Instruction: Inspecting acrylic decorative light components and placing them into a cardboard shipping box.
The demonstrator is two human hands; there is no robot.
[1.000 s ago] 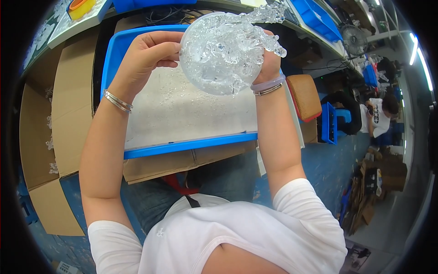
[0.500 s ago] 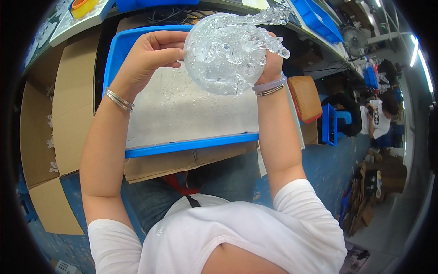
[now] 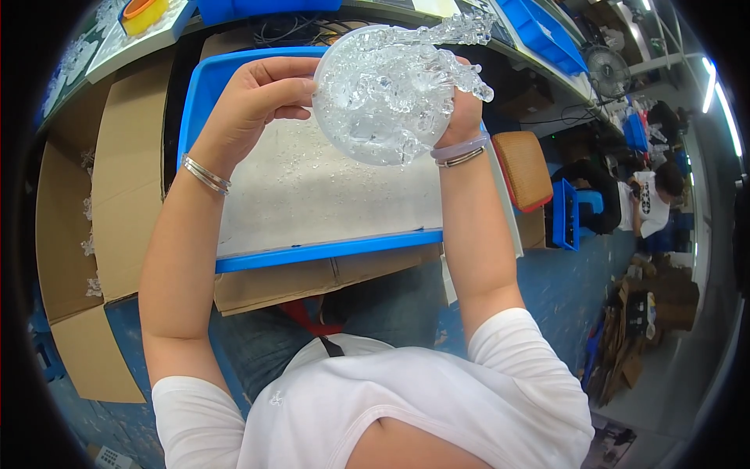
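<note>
A clear, ornate plastic piece with a round frosted base (image 3: 383, 94) is held up over a blue tray (image 3: 328, 254). Knobbly transparent shapes cover its upper side, and one long arm juts to the right. At its left rim my left hand (image 3: 262, 98) has thumb and forefinger closed on the edge. My right hand (image 3: 467, 109) supports the right side; most of its fingers are hidden behind the piece. Small clear fragments (image 3: 301, 160) lie scattered on the tray's pale lining below.
Open cardboard boxes (image 3: 129, 187) stand at the left, with clear pieces inside one. A bench with a yellow-orange tape roll (image 3: 143, 14) and blue bins (image 3: 543, 35) runs along the far side. At right are a woven-topped stool (image 3: 522, 170), a fan (image 3: 608, 72) and a seated co-worker (image 3: 652, 199).
The clear piece has shifted very slightly left. My left hand's fingers have moved a little at the rim; otherwise the hold looks the same.
</note>
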